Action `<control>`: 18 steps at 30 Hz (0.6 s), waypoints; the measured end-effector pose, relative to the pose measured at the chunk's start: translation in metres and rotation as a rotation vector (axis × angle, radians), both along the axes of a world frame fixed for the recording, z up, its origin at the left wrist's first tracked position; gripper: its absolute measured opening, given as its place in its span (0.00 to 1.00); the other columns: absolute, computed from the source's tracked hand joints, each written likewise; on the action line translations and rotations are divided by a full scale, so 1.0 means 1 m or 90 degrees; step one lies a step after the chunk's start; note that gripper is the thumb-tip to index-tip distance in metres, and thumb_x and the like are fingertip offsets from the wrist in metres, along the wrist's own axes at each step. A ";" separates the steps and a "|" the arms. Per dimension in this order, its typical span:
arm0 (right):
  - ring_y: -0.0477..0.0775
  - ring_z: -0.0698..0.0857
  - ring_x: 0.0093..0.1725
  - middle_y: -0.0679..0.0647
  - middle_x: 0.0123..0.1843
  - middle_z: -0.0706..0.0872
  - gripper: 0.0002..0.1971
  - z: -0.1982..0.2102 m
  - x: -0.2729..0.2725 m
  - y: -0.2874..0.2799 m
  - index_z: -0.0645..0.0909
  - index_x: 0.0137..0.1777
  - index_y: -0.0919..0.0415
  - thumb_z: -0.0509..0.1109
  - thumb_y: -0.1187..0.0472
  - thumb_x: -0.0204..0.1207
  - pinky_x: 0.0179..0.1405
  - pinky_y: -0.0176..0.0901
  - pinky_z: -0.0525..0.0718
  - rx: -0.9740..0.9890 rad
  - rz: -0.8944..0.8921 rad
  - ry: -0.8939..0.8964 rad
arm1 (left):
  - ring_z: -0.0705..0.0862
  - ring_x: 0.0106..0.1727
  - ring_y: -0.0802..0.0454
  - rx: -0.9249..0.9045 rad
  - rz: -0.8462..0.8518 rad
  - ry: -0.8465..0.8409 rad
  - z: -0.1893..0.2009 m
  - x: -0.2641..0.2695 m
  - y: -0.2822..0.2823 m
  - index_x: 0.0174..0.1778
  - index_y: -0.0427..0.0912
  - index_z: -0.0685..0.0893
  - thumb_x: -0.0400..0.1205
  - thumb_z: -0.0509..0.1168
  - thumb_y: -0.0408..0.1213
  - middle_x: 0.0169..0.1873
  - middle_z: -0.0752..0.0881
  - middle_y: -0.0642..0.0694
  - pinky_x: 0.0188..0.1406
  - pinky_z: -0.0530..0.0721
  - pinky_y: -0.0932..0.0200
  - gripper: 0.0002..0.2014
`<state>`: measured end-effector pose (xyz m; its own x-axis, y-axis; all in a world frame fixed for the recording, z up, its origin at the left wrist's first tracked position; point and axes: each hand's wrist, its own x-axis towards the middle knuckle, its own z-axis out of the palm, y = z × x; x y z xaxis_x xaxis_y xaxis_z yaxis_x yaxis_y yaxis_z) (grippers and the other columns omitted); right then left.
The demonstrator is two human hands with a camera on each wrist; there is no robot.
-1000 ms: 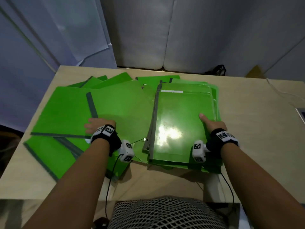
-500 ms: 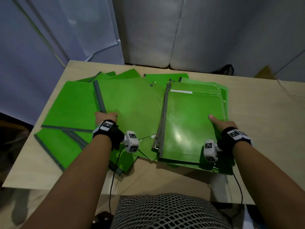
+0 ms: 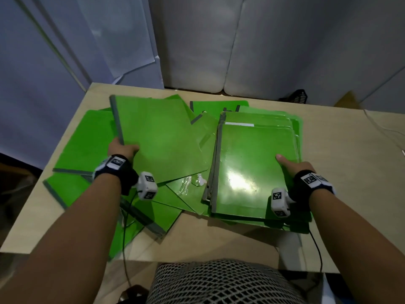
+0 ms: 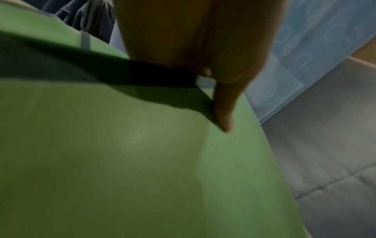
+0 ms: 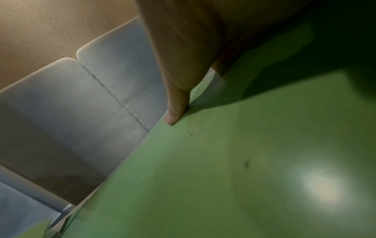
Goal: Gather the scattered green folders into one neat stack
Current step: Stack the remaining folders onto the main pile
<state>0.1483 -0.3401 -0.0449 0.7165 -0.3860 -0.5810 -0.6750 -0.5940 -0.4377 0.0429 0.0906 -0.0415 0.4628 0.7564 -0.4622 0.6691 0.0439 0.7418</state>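
Note:
Several green folders with grey spines lie over the left and middle of the wooden table (image 3: 341,150). My left hand (image 3: 121,149) grips one green folder (image 3: 157,137) at its grey spine and holds it lifted and tilted above the others; the thumb (image 4: 222,112) presses on its top face. On the right sits a stack of green folders (image 3: 256,163). My right hand (image 3: 291,165) holds that stack at its right edge, thumb (image 5: 175,111) on the top cover and fingers hidden under the edge.
More scattered folders (image 3: 83,141) lie at the left, some reaching over the table's near edge (image 3: 122,240). A clear plastic scrap (image 3: 198,179) lies between the piles. Bare tabletop shows at the right. Grey cushions (image 3: 219,51) stand behind the table. A thin cable (image 3: 381,128) runs at the far right.
My left hand has lifted one folder off the left pile and tilted its far end up. The right hand keeps its hold on the stack.

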 end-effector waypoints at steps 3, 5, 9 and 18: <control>0.70 0.84 0.57 0.69 0.64 0.83 0.45 0.007 0.006 -0.002 0.76 0.65 0.71 0.75 0.31 0.63 0.60 0.57 0.84 -0.020 0.010 -0.024 | 0.79 0.54 0.42 -0.057 -0.155 -0.027 0.016 0.012 0.009 0.75 0.35 0.73 0.79 0.69 0.28 0.57 0.82 0.38 0.56 0.77 0.50 0.27; 0.70 0.84 0.56 0.68 0.62 0.84 0.46 0.011 0.010 -0.003 0.78 0.63 0.72 0.74 0.29 0.61 0.61 0.59 0.85 -0.039 0.017 -0.034 | 0.79 0.64 0.37 -0.052 -0.301 0.032 0.030 0.025 0.009 0.78 0.40 0.71 0.79 0.71 0.31 0.64 0.81 0.37 0.68 0.75 0.46 0.30; 0.67 0.85 0.46 0.66 0.51 0.85 0.35 0.016 0.013 -0.007 0.77 0.41 0.68 0.75 0.31 0.63 0.55 0.58 0.86 -0.066 0.026 -0.053 | 0.77 0.70 0.36 0.063 -0.451 0.123 0.038 0.052 -0.010 0.78 0.38 0.70 0.78 0.73 0.36 0.72 0.77 0.37 0.69 0.74 0.45 0.33; 0.67 0.86 0.48 0.66 0.51 0.86 0.36 0.007 0.009 -0.013 0.78 0.43 0.67 0.74 0.29 0.62 0.53 0.58 0.87 -0.069 0.035 -0.033 | 0.79 0.61 0.40 0.092 -0.552 0.216 0.014 0.068 -0.064 0.72 0.39 0.73 0.77 0.72 0.47 0.70 0.78 0.36 0.58 0.77 0.50 0.30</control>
